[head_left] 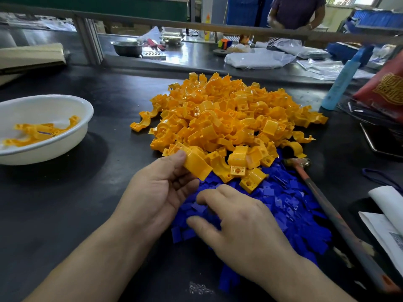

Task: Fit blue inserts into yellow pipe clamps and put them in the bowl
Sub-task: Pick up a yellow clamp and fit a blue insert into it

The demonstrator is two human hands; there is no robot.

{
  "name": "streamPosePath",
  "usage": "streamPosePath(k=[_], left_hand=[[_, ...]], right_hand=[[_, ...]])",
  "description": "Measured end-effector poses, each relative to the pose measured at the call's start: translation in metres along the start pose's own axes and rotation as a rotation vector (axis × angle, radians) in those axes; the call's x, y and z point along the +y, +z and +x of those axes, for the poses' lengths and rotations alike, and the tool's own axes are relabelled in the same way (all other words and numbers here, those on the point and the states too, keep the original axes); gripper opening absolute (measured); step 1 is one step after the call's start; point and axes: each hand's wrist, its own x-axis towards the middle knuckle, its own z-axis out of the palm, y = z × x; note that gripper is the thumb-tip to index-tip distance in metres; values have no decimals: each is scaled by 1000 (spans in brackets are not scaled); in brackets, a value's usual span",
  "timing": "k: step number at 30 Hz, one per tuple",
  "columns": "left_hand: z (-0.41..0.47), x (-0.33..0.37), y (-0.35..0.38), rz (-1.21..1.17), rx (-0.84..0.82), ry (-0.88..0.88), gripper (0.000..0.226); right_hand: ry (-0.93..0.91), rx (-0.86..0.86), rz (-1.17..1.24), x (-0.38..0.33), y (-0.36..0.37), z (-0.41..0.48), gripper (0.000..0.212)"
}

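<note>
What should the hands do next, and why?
Probably pinch up one blue insert with the right hand. The left hand already holds a yellow clamp, and the right hand's fingers rest on the blue pile, with nothing visibly gripped yet.

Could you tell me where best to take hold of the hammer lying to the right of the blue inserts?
Grip the hammer around the bare middle of its handle, coming from above on the right; its head is wedged against the yellow clamps, while the handle lies clear.
</note>
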Motion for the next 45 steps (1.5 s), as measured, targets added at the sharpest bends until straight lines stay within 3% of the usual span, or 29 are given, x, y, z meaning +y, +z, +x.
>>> streamPosePath(k=[5,11,16,19,24,30,33,40,45], left_hand=[[2,3,-5,164,88,94,34],[-1,-1,-2,262,60,47,33],[1,-2,-6,301,63,38,10],[0,-3,-7,341,39,37,10],[-1,-5,-8,441,3,44,33],[-9,-7,-3,500,-99,32,46],[-11,-6,-1,495,-136,39,46],[-15,-8,0,479,-226,43,40],[-17,-10,2,470,-262,43,32]], right_hand=[[-34,-209,-236,-9,15,1,54],[-27,-209,-309,0,20,4,16],[-41,-167,-301,4,26,4,12],[-9,-85,-162,13,21,5,9],[244,162,367,25,-6,9,10],[357,187,1048,25,-9,12,29],[349,196,1068,28,-10,12,18],[235,199,790,27,-10,10,7],[245,207,864,29,-6,9,17]])
